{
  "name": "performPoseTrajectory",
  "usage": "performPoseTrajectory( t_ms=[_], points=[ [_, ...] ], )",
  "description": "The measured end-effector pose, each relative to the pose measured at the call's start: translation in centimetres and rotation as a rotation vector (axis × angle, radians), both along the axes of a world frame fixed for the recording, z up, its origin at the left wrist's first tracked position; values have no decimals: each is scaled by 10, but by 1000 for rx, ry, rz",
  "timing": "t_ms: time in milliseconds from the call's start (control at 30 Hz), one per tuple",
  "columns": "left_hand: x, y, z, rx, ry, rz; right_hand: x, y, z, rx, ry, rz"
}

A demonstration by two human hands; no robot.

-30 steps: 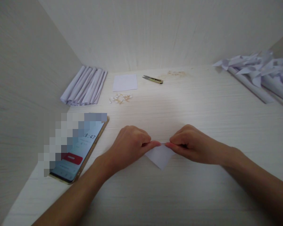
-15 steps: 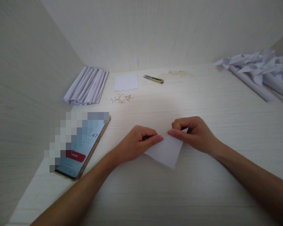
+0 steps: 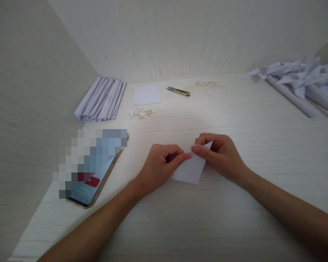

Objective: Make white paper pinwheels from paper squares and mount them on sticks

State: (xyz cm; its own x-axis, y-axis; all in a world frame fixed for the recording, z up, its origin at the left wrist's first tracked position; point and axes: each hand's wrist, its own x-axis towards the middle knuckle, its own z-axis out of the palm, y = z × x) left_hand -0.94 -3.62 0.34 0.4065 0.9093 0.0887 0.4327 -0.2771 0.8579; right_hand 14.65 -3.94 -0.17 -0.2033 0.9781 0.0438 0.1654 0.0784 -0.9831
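Note:
A small white sheet of paper (image 3: 190,171) is held between my two hands above the table. My left hand (image 3: 164,165) pinches its left upper edge between thumb and fingers. Close beside it, my right hand (image 3: 217,151) pinches the upper right part, and a pointed corner sticks up past the thumb. The thumb tips nearly meet at the top edge. The paper's lower edge hangs toward me, and the fingers behind the sheet are partly hidden.
At the left lies a phone (image 3: 105,176), partly pixelated. Behind it are rolled paper tubes (image 3: 101,98), a paper stack (image 3: 146,95), cut cotton swab pieces (image 3: 142,113), thread snips (image 3: 178,91) and small tan scraps (image 3: 206,84). Paper pinwheels (image 3: 297,78) are piled at the far right.
Both hands have come slightly closer together, the right one moving left. The paper's lower corner has lifted, and more of its upper right corner shows past my right thumb.

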Motion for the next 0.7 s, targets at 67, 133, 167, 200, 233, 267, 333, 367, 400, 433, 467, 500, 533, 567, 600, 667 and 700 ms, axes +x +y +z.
performPoseTrajectory(
  t_ms=[67, 133, 167, 200, 233, 267, 333, 367, 400, 433, 467, 500, 533, 567, 600, 667, 700],
  points=[
    [0, 0, -1, 70, 8, 50, -1, -1, -1, -23, 31, 26],
    [1, -1, -1, 115, 14, 81, -2, -2, -1, 6, 46, 45],
    [1, 0, -2, 121, 16, 90, -2, -2, 0, 34, 45, 52],
    [2, 0, -2, 114, 17, 94, -2, -3, 0, 61, 40, 54],
    [2, 0, -2, 102, 14, 96, -2, -3, 0, 86, 36, 51],
    [3, 0, -3, 87, 11, 94, -2, -3, 0, 106, 31, 43],
    [3, 0, -3, 71, 1, 71, -1, -3, 0, 130, 29, 3],
    [3, 1, -3, 70, -2, 52, 0, -3, 0, 135, 26, -23],
    [3, 1, -2, 74, -2, 33, 0, -3, 1, 138, 20, -46],
    [2, 1, -1, 80, 0, 16, 0, -3, 1, 139, 12, -59],
    [2, 1, -1, 86, 6, 3, 1, -4, 1, 139, -2, -63],
    [2, 1, 0, 94, 14, -6, 1, -4, 2, 139, -21, -59],
    [2, 1, 1, 101, 22, -13, 1, -5, 3, 143, -43, -54],
    [2, 1, 2, 107, 29, -17, 1, -6, 4, 147, -62, -52],
    [2, 0, 3, 111, 32, -21, 2, -7, 4, 152, -76, -53],
    [2, 0, 3, 108, 31, -31, 4, -7, 3, 165, -84, -69],
    [2, 0, 3, 109, 27, -32, 6, -7, 1, 173, -72, -97]
  ],
)
